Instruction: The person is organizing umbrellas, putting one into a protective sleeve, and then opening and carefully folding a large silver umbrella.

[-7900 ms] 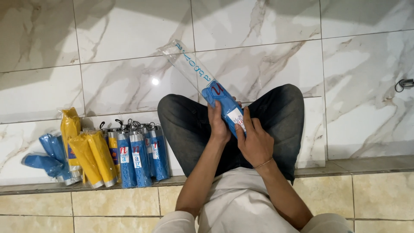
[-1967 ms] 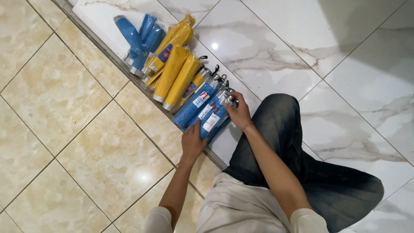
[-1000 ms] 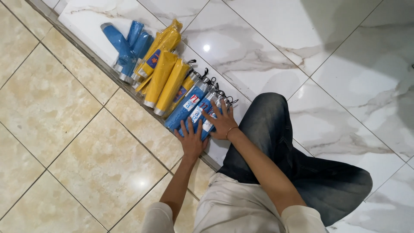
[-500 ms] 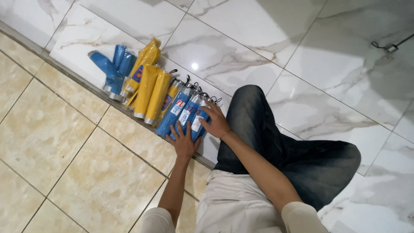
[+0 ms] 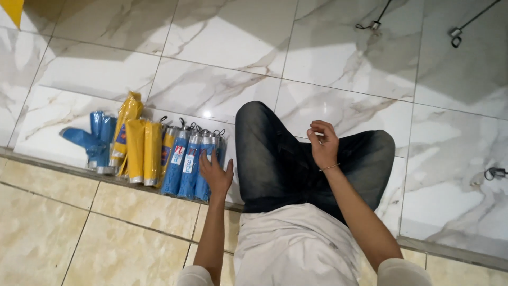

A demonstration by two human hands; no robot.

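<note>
A row of folded umbrellas in plastic sleeves lies on the white marble floor at the left: several blue ones, yellow ones and loose blue covers at the far end. My left hand rests flat, fingers spread, against the rightmost blue umbrella. My right hand hovers above my knee in dark jeans, fingers loosely curled, holding nothing that I can see.
A step edge divides the white marble from the beige tiled floor below. Metal hooks on cords lie at the top right, another metal fitting at the right edge. A yellow corner shows at the top left.
Earlier both hands held a blue sleeved umbrella, then set it at the end of the row. Now my right hand has lifted away over my knee; the left stays on the row.
</note>
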